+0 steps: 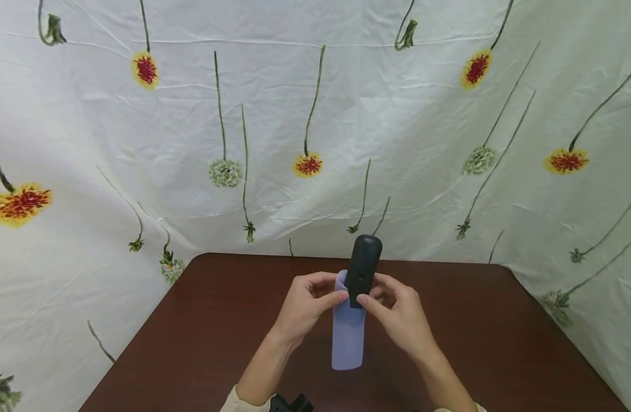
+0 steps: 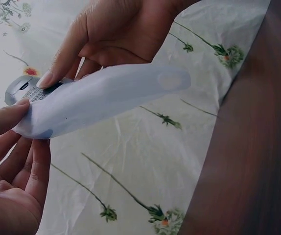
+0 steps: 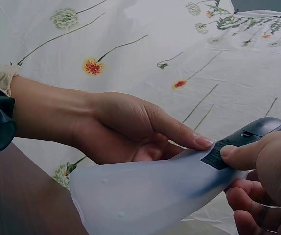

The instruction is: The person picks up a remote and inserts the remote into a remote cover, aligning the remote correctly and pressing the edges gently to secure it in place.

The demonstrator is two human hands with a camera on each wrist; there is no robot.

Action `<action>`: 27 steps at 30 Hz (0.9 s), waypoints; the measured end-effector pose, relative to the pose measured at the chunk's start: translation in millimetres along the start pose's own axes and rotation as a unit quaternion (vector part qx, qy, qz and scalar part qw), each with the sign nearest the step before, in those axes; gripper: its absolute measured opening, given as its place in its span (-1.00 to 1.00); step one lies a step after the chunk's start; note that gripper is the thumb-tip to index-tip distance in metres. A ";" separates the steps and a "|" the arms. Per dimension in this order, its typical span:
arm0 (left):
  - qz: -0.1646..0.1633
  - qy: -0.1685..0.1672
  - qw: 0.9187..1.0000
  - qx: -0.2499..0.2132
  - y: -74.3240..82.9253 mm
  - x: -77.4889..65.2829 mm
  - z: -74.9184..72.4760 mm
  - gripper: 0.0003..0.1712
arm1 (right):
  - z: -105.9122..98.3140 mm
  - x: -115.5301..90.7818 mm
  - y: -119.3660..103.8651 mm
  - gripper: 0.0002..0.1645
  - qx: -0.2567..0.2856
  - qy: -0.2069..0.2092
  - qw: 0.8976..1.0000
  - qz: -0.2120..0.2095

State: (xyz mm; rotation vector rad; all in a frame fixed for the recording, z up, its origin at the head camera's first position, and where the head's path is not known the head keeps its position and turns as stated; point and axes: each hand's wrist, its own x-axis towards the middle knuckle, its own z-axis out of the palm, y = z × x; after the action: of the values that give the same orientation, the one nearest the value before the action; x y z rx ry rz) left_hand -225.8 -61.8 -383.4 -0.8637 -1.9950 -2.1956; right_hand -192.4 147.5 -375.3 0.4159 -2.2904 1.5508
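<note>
Above the table, both hands hold a black remote control [image 1: 365, 260] and a pale lavender, translucent silicone sleeve [image 1: 348, 343]. One end of the remote is at the sleeve's mouth, while its rounded end sticks out at the top. Dark colour shows through the sleeve [image 3: 130, 191] in the right wrist view. My left hand [image 1: 303, 306] pinches the sleeve's mouth, its thumb at the edge beside the remote. My right hand [image 1: 400, 315] grips remote and sleeve from the other side, thumb on the remote's lower part. Some fingers are hidden behind. The sleeve's far end hangs free.
A dark brown table [image 1: 191, 343] lies beneath the hands. White cloth [image 1: 274, 131] printed with flowers hangs behind it and at its sides. A black device [image 1: 292, 403] sits at my left wrist by the cream sleeve cuff [image 1: 245, 402].
</note>
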 end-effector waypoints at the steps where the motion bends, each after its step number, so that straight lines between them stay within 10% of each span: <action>1: -0.001 0.002 1.000 0.000 0.0 0.0 0.0 -0.68 | -0.1 0.2 -0.6 -0.46 0.003 0.001 1.000 -0.001; 27: -0.013 -0.009 1.000 -0.002 -0.1 -0.4 1.8 -0.66 | 1.2 0.2 -0.7 -0.60 0.141 -0.017 0.989 0.040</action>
State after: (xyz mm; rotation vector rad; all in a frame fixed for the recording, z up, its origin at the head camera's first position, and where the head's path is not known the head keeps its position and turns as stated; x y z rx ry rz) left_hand -224.8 -60.3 -383.6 -0.8655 -2.0219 -2.2151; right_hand -192.4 146.1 -375.0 0.4277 -2.1407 1.9319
